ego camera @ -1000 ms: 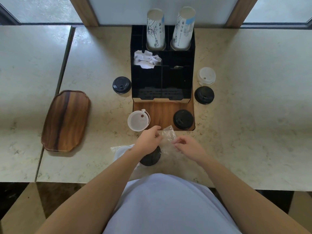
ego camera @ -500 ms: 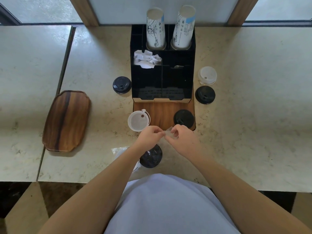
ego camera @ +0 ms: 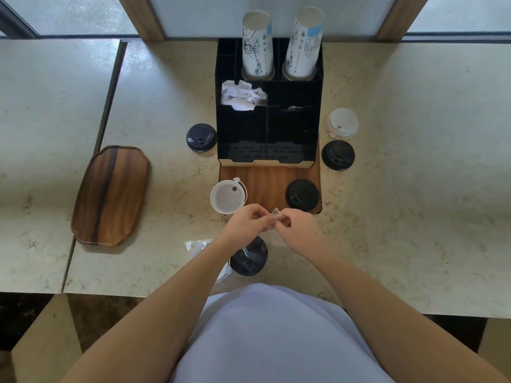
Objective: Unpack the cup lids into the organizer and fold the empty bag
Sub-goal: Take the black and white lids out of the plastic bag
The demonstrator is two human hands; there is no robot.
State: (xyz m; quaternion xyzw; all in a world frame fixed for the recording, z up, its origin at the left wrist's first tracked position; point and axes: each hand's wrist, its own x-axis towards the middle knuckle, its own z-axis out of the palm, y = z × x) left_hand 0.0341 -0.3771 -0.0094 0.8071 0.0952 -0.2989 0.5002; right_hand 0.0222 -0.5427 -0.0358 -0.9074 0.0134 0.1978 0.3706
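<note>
While organizer print stays unreadable, left hand and right hand each grip-pinch the bag.

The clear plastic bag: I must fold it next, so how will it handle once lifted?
The clear plastic bag looks thin and crinkled where the left hand and right hand pinch it, so probably floppy. It likely weighs little itself, but a black lid seems to sit inside, which may drag it down.
</note>
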